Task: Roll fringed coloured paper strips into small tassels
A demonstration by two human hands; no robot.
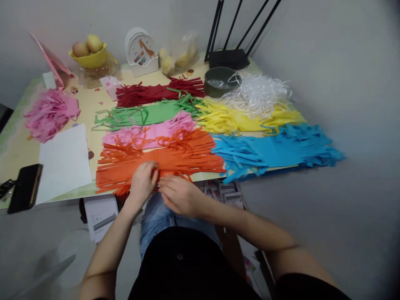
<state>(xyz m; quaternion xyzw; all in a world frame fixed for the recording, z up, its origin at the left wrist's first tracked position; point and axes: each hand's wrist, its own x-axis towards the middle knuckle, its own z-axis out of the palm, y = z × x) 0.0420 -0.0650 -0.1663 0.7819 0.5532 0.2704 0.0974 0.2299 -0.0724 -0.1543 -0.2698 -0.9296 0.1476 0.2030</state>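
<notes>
Both hands meet at the near edge of the orange paper [156,162], just over the table's front lip; the left hand [142,183] has its fingers curled shut, pinching the sheet's uncut middle band, while the right hand [179,195] lies flatter, fingers half bent toward the left, its tips touching the same edge, though whether it truly grips I cannot tell; the orange paper runs directly ahead of the hands, its long axis left to right, fringes fanning off both ends, so the spine sits crosswise to both forearms; the left hand is nearer the sheet's centre, the right just beside it toward the blue paper [275,152]; beyond the orange lies the pink paper [150,133], overlapped by orange strips, then green paper [146,114] and red paper [150,93] farther out still; to the far right of the hands are yellow paper [231,118] and white shreds [258,93]; left of the left hand rest a white sheet [64,160] and a phone [25,187], well apart from the orange.
</notes>
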